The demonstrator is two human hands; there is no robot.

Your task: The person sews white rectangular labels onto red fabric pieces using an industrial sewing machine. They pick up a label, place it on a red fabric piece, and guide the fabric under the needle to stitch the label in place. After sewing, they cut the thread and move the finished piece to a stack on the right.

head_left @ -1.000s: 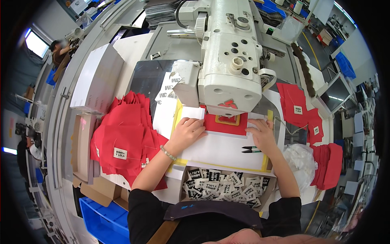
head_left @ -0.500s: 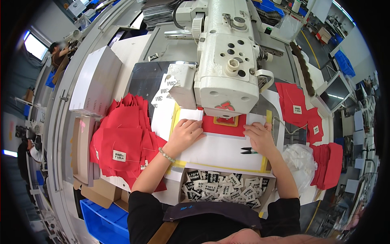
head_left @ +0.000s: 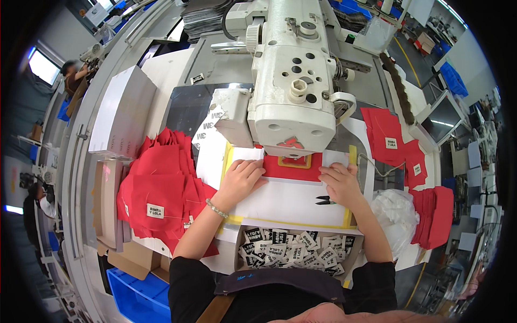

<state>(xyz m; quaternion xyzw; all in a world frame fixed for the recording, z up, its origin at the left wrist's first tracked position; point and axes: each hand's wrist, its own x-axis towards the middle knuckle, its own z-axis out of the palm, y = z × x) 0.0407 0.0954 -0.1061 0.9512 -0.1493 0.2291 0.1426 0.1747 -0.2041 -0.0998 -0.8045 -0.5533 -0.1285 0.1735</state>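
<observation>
A red fabric panel (head_left: 293, 171) lies on a white sheet (head_left: 280, 199) under the sewing machine's white head (head_left: 295, 126). A yellow-edged frame (head_left: 294, 161) rests on the panel. My left hand (head_left: 243, 180) is open, its fingers flat by the panel's left edge, on a white strip. My right hand (head_left: 342, 184) touches the panel's right end with its fingertips, fingers bent. Black thread snips (head_left: 325, 201) stick out leftward from under its palm, which appears closed on their hidden handles. The needle area is hidden by the machine head.
In front of me stands a box of woven labels (head_left: 293, 252). Red panels with labels (head_left: 156, 188) heap up on the left beside a white box (head_left: 121, 110). On the right are labelled red pieces (head_left: 385, 137), a clear plastic bag (head_left: 396, 218) and stacked red fabric (head_left: 435, 218).
The whole view has shifted slightly, the machine appearing a little farther left. My hands keep their places at the panel's two ends.
</observation>
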